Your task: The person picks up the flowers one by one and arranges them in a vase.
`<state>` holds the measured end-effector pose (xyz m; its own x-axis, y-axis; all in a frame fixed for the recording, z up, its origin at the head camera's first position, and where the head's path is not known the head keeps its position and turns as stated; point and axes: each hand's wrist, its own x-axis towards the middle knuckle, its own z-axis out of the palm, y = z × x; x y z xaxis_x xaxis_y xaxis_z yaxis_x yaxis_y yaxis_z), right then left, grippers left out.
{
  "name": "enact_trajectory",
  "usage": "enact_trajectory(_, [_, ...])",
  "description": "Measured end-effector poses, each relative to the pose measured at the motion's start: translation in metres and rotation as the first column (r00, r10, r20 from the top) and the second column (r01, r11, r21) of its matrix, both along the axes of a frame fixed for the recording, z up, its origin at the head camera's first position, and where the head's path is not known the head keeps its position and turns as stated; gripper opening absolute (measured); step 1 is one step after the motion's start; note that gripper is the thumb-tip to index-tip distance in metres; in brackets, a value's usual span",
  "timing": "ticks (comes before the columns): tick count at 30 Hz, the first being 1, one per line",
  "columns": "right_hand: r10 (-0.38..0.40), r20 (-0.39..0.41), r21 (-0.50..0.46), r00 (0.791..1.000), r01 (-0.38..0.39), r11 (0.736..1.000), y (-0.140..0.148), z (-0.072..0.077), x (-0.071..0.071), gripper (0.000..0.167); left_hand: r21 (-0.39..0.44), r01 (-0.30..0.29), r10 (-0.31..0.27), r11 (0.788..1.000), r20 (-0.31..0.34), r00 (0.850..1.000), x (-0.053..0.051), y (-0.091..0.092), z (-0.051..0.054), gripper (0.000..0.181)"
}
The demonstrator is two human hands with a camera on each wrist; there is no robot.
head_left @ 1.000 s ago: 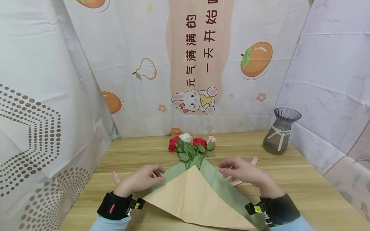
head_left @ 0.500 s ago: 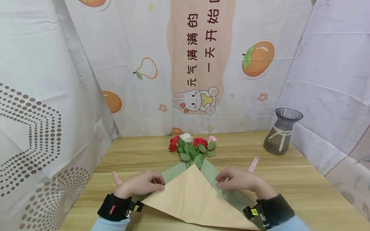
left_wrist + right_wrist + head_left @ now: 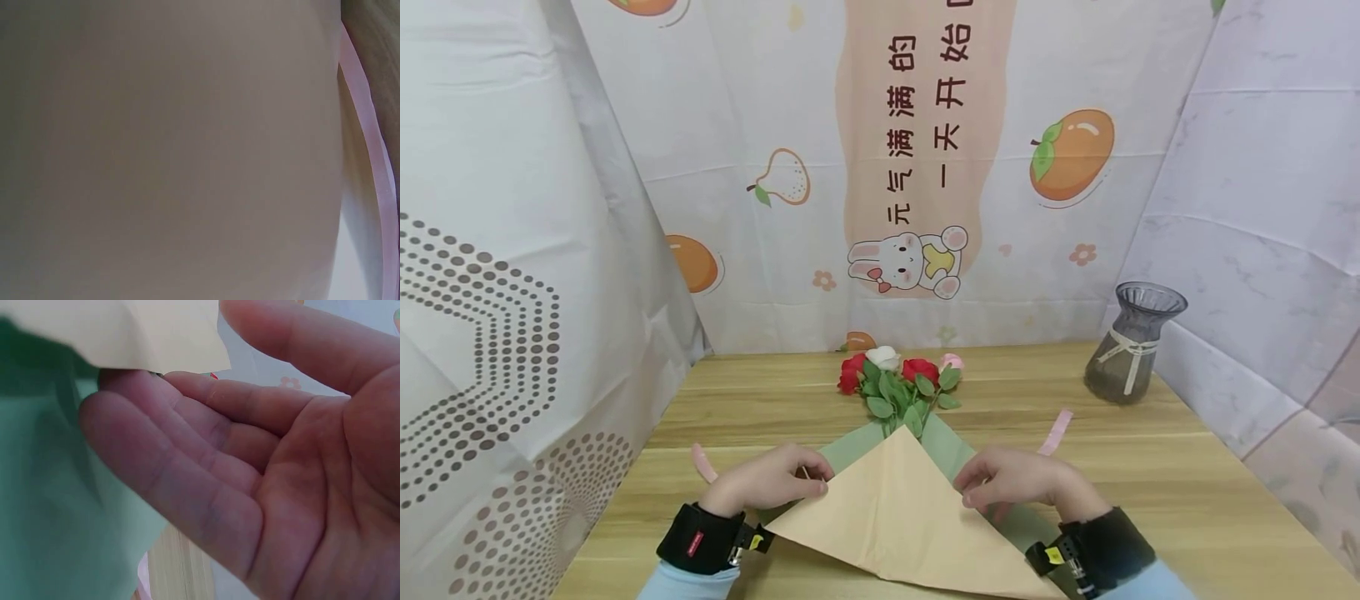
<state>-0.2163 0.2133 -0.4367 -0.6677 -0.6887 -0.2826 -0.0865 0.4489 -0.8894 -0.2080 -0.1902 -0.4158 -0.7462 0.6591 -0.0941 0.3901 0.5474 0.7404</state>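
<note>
Tan wrapping paper [image 3: 895, 517], folded to a point, lies over a green sheet [image 3: 946, 446] on the table. Red, white and pink roses [image 3: 919, 372] with green leaves stick out beyond the point. My left hand [image 3: 771, 479] pinches the paper's left edge, thumb on top. At the right edge, my right hand [image 3: 1026, 482] holds the paper between thumb and fingers; the right wrist view shows the fingers [image 3: 175, 469] reaching under the tan layer. Pink ribbon [image 3: 1057, 431] shows beside both hands. A blurred tan surface fills most of the left wrist view, hiding the left fingers.
A grey glass vase [image 3: 1122, 358] with a pale bow stands at the back right of the wooden table [image 3: 760, 392]. Printed cloths [image 3: 775, 275] hang behind and at both sides. Another ribbon end [image 3: 702, 462] lies by the left wrist.
Both hands have come down onto the paper's edges. The right hand moved left and toward me, from above the green sheet to the tan edge. Roses and vase stay put.
</note>
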Motion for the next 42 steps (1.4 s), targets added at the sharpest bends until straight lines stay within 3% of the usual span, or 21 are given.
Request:
enact_trajectory(12, [0.015,0.021,-0.055,1.000,-0.014,0.998,0.003,0.005,0.001,0.034,-0.020,-0.009,0.009,1.000,-0.005,1.000,0.002,-0.002,-0.002,0.012])
enact_trajectory(19, [0.040,0.005,-0.091,0.999,-0.039,0.995,0.005,0.010,0.001,0.035,-0.035,-0.011,0.010,0.999,-0.038,0.999,0.004,-0.005,-0.001,0.012])
enact_trajectory(25, [0.046,0.035,-0.128,0.998,-0.041,0.991,0.005,0.010,0.003,0.035,-0.060,0.021,-0.025,0.998,-0.062,0.998,0.003,-0.009,-0.002,0.019])
enact_trajectory(33, [0.037,0.035,-0.141,0.999,-0.032,0.989,0.004,0.010,0.005,0.038,-0.078,0.081,-0.087,0.994,-0.077,0.993,0.007,-0.013,0.007,0.016])
enact_trajectory(42, [0.027,0.007,-0.113,1.000,-0.026,0.993,0.000,0.014,0.007,0.029,-0.129,0.075,-0.085,0.989,-0.072,0.994,0.007,-0.010,0.008,0.016])
